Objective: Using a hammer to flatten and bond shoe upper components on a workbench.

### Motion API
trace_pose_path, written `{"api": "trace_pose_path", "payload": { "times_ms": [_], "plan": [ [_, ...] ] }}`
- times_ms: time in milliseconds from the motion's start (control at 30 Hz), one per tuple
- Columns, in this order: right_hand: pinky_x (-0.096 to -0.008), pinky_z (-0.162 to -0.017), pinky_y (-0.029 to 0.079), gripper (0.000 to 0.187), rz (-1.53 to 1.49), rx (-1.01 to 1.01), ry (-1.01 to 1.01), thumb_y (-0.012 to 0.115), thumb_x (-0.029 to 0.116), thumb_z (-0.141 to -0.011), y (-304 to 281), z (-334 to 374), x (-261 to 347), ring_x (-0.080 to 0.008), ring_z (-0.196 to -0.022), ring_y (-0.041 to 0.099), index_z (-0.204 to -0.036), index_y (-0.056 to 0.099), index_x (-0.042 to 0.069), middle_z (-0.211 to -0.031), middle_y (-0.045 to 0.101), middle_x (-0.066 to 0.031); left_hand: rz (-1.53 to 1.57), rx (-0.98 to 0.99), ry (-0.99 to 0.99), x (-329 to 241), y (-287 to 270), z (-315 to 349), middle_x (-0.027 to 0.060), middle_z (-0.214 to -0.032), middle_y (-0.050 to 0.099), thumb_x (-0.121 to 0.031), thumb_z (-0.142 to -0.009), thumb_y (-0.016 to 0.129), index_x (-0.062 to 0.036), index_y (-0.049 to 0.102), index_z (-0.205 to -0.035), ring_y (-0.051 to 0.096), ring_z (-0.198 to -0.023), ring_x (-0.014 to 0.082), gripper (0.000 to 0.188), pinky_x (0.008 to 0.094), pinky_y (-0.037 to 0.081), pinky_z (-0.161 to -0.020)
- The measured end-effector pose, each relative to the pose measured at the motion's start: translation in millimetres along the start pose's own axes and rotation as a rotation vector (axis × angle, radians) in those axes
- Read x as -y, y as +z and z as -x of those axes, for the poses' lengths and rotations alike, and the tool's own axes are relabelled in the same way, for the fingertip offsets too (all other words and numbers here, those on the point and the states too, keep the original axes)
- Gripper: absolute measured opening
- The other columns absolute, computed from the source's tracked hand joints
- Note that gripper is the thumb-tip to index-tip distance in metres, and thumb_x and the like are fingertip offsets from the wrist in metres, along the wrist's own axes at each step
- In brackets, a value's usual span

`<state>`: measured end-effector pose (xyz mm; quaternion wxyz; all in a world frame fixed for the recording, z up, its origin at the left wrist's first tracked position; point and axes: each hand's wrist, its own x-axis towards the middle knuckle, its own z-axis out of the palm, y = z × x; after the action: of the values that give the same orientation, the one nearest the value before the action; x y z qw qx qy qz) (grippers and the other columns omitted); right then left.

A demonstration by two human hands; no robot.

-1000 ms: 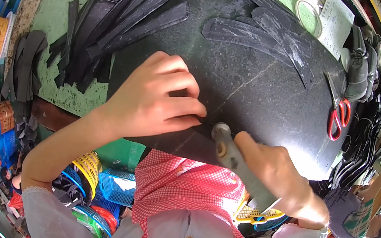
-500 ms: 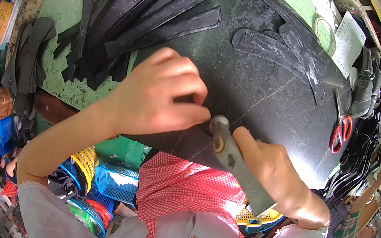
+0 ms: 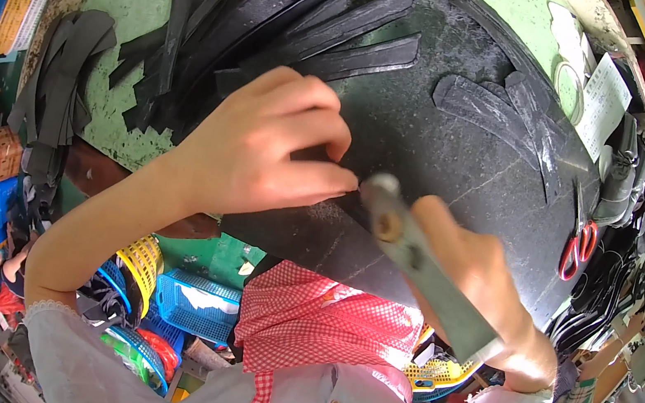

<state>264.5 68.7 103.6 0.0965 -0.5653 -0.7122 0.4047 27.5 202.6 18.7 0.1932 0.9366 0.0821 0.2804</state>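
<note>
My right hand is wrapped round a hammer, whose long grey metal head points toward my left fingertips. The hammer's round face is blurred, just above the dark board and close to those fingertips. My left hand rests on the board with its fingers curled and pinched together. Whatever they hold is dark against the dark surface, and I cannot make it out. Beyond that hand lies a heap of black strips with rounded ends. A few whitish-smeared black strips cross each other at the far right of the board.
Red-handled scissors lie at the board's right edge, near a paper sheet. Dark grey strips hang over the green table's left edge. Blue and yellow baskets stand below. Another person's plaid sleeve shows at right.
The hammer head has tilted and moved slightly, and its striking end is now blurred. My left hand keeps its pinch. The whole view has shifted, so the strips and scissors appear farther right.
</note>
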Motion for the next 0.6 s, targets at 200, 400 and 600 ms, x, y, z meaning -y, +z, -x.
{"api": "trace_pose_path", "payload": {
  "times_ms": [200, 400, 600],
  "plan": [
    [-0.0528, -0.060, 0.053, 0.028, 0.007, 0.018, 0.006, 0.067, 0.007, -0.092, -10.3, -9.7, 5.5, -0.0427, -0.071, 0.070, -0.113, 0.048, 0.004, -0.075, 0.064, -0.0216, 0.019, -0.001, 0.016, 13.0, -5.5, 4.7, -0.0018, -0.094, 0.066, -0.020, -0.064, 0.089, -0.0170, 0.080, -0.087, 0.062, -0.094, 0.0254, 0.026, 0.0401, 0.051, -0.077],
    [-0.0422, -0.056, 0.051, 0.023, -0.045, -0.190, 0.035, 0.074, 0.006, -0.096, -2.4, -9.0, 11.2, -0.0417, -0.064, 0.067, -0.109, 0.056, 0.002, -0.075, 0.061, -0.0158, 0.000, -0.048, 0.067, 14.6, -3.9, 7.0, -0.0015, -0.091, 0.064, -0.019, -0.066, 0.089, -0.0166, 0.079, -0.090, 0.062, -0.091, 0.0238, 0.026, 0.0377, 0.051, -0.073],
    [-0.0548, -0.070, 0.055, 0.040, -0.003, 0.074, 0.066, 0.068, 0.004, -0.087, 4.6, -22.6, 12.5, -0.0478, -0.080, 0.070, -0.120, 0.045, 0.000, -0.079, 0.067, -0.0250, 0.325, 0.053, -0.017, -35.1, 11.5, 32.8, 0.0033, -0.095, 0.067, -0.020, -0.075, 0.076, -0.0122, 0.076, -0.101, 0.065, -0.099, 0.0259, 0.027, 0.0412, 0.057, -0.085]
  ]
}}
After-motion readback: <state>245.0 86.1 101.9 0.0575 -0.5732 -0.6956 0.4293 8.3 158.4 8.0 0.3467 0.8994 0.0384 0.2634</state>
